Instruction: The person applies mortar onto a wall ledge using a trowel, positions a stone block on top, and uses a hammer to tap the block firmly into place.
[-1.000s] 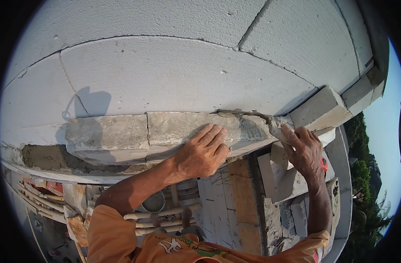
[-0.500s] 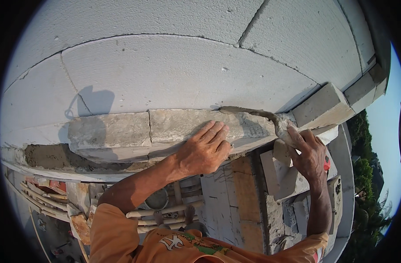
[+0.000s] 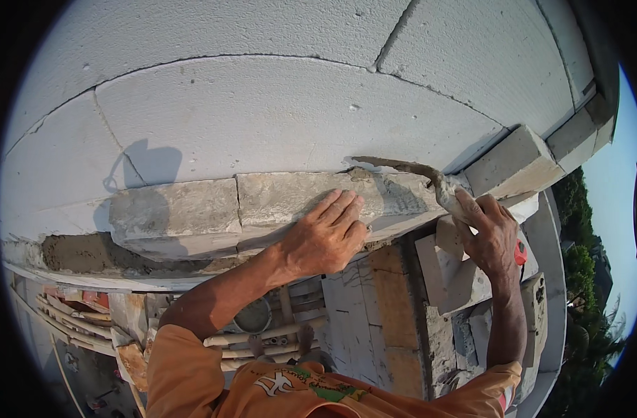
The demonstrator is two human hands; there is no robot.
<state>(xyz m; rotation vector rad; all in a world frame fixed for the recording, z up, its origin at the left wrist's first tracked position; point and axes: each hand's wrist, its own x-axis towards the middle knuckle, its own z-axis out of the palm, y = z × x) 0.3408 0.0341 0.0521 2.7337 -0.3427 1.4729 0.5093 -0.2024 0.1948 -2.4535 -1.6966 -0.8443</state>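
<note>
My left hand lies on a rough pale block, fingers extended and slightly bent. My right hand grips the mortar-crusted handle of a long, narrow trowel; its blade lies along the block's upper edge, by the white block wall. A second rough block abuts the first on the left, casting no gap wider than a thin crack. Grey mortar shows along the bed at lower left, and a small lump sits beneath the blade.
Loose cut blocks are stacked below right; more blocks run along the wall's right. Below are bamboo scaffold poles, a round container of grey material and an orange-brown board. Trees and sky lie beyond the curved edge at right.
The trowel blade has risen a little from the block's upper edge toward the wall face, and my right hand has shifted slightly with it. My left hand stays on the block.
</note>
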